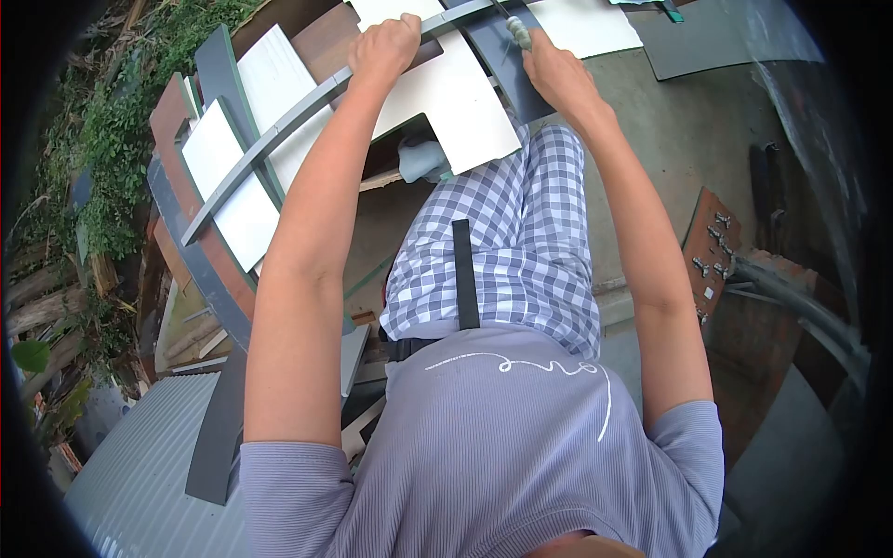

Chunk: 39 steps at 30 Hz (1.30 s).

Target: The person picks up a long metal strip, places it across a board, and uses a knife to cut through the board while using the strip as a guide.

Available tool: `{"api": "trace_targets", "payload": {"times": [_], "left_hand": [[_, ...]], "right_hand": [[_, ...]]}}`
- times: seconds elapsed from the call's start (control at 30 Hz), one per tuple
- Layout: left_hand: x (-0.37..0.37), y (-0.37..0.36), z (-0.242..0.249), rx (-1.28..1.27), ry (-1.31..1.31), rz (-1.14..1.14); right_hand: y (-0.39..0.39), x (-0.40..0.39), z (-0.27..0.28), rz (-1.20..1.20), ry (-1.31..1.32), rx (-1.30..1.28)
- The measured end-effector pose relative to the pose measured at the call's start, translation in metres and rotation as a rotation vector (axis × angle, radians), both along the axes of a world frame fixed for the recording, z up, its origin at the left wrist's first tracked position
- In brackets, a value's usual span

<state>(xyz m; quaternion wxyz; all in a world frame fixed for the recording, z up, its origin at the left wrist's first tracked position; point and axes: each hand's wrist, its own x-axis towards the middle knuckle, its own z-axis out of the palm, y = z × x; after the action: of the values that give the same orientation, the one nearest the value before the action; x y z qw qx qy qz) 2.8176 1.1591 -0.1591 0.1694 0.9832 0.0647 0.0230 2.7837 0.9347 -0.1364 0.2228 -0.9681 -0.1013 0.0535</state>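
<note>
A long grey metal strip point(279, 130) runs from the left up to the top edge, over several white and dark boards. My left hand point(384, 48) is closed round this strip. To the right, my right hand point(558, 74) is closed on a tool with a pale greenish handle point(519, 33); its thin dark end reaches up to the strip near the top edge. Below the strip lies a white board with a cut-out point(470, 116), beside a dark grey panel point(507, 70).
Corrugated sheeting point(139, 465) lies at the lower left, green plants point(121, 121) beyond the boards. A brown board with metal fittings point(712, 246) stands at the right, near a grey pipe point(791, 298). A pale blue cloth point(421, 160) sits under the boards.
</note>
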Motion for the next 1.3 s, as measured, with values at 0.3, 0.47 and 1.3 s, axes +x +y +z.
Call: {"api": "trace_targets", "payload": {"times": [0.3,0.47,1.3], "left_hand": [[-0.003,-0.002,-0.002,0.014,0.022,0.017],[-0.005,-0.004,0.003,-0.009,-0.025,0.020],[-0.006,-0.008,0.016,-0.033,0.063,0.052]], "right_hand": [[-0.001,-0.020,0.001,-0.051,0.043,-0.005],[-0.026,-0.077,-0.003,-0.124,0.118,0.037],[-0.015,-0.047,0.005,-0.126,0.098,0.141]]}}
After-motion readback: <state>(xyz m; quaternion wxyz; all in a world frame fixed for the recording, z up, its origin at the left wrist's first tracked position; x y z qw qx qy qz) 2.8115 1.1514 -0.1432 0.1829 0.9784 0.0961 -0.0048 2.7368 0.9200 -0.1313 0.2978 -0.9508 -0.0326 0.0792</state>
